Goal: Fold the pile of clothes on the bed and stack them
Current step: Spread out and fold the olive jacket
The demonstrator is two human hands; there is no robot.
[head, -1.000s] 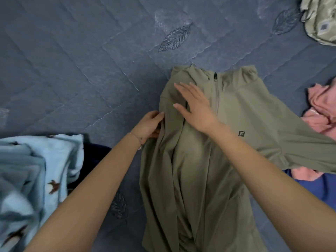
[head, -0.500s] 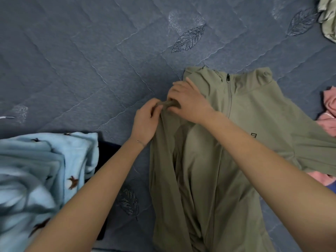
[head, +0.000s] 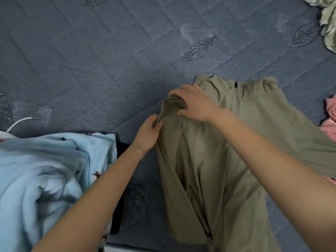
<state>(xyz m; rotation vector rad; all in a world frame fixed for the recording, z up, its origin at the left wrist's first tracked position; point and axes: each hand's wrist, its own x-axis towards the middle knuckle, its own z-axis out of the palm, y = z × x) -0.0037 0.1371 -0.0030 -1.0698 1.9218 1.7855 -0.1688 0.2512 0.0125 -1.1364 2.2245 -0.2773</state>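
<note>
An olive green zip-neck top (head: 241,142) lies front up on the blue quilted bedspread (head: 91,66), collar toward the far side. Its left shoulder fabric is bunched up. My left hand (head: 148,132) pinches that bunched fabric at the shoulder edge. Just beyond it, my right hand (head: 192,102) grips the same fold from above, fingers curled over it. The top's right sleeve runs off toward the right edge of the view.
A light blue fleece garment with small bird prints (head: 45,182) lies at the lower left, over something dark (head: 121,150). A white cord (head: 20,122) lies nearby. Pink clothes (head: 330,120) sit at the right edge, a pale green garment (head: 327,20) at the top right.
My right hand went from lying flat on the top's chest to gripping the left shoulder fabric. My left hand rose to pinch the same fold, which is now lifted and bunched.
</note>
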